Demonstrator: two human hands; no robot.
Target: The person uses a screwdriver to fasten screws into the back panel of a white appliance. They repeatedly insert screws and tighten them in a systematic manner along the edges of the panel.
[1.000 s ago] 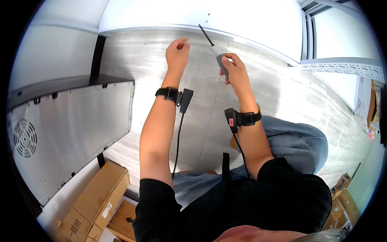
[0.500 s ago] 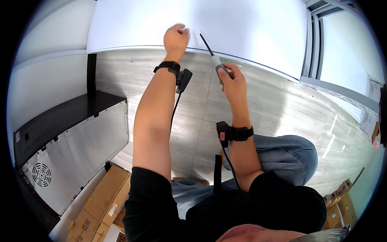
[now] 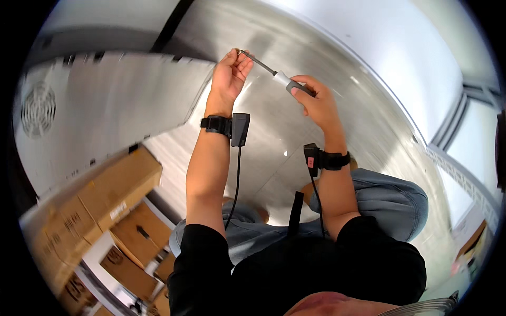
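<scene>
A screwdriver (image 3: pixel 282 79) with a grey and white handle and a dark shaft is held in my right hand (image 3: pixel 320 105), its fingers closed round the handle. It slants up and to the left, and its tip reaches the fingertips of my left hand (image 3: pixel 230 79). Those left fingers are pinched at the tip, the palm partly turned up. Something very small may sit between them, but it is too small to name. Both hands are in the air above the floor, close to the corner of a large metal panel (image 3: pixel 126 100) at the left.
The metal panel has a round vent and belongs to a dark-edged cabinet. Below it are several cardboard boxes (image 3: pixel 118 184). A white surface (image 3: pixel 379 47) runs along the far right. Grey flooring (image 3: pixel 274 137) lies under my hands. Black wrist straps with boxes and cables are on both forearms.
My view has swung left, toward the metal panel and boxes. Both hands have left the white surface's edge. The screwdriver tip, apart from my left hand before, now meets its fingertips.
</scene>
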